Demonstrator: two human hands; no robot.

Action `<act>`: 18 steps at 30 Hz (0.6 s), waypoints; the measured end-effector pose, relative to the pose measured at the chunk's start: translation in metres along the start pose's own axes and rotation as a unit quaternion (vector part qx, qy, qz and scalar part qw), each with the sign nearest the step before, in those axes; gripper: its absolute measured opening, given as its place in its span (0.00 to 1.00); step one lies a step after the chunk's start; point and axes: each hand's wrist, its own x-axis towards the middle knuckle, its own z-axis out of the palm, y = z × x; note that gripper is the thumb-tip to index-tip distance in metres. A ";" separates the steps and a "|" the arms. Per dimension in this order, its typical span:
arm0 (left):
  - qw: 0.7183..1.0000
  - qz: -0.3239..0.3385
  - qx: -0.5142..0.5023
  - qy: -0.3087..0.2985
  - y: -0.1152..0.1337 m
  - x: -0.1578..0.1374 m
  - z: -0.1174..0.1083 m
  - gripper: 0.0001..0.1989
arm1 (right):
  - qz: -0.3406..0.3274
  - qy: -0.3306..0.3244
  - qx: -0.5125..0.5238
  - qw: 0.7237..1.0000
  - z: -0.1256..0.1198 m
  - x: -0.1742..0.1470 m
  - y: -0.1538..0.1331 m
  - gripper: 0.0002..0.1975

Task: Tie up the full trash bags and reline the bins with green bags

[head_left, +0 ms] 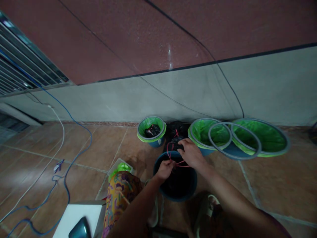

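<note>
Left hand [165, 170] pinches looped pink string [167, 150] over dark blue bin [178, 199]; right hand [191, 153] curls close beside, fingers bent, hold on string unclear.

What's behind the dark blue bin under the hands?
Behind the bin: black plastic bagging with a red tie. The bin and right hand cover part of it; its contents can't be seen.

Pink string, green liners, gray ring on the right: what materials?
Pink string: probably plastic cord; thin, bends into loose loops, finish unclear.
Green liners: likely thin plastic film, slightly glossy; wrinkled, folded over the rims.
Gray ring: probably rigid plastic, smooth; holds its shape across two bins, though coated metal is possible.
</note>
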 end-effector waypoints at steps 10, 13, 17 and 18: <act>0.982 0.100 0.161 -0.005 0.007 0.001 -0.009 0.07 | -0.046 -0.218 -0.049 0.974 0.025 -0.017 0.000 0.16; 0.945 0.154 0.285 0.039 0.013 -0.001 -0.007 0.10 | -0.077 -0.227 0.026 0.970 0.039 -0.011 -0.003 0.14; 0.912 0.173 0.364 0.070 0.011 -0.003 -0.005 0.11 | -0.087 -0.238 0.135 0.958 0.056 0.000 -0.002 0.12; 0.909 0.172 0.373 0.070 0.009 -0.003 -0.005 0.12 | -0.077 -0.236 0.146 0.958 0.059 0.002 -0.001 0.11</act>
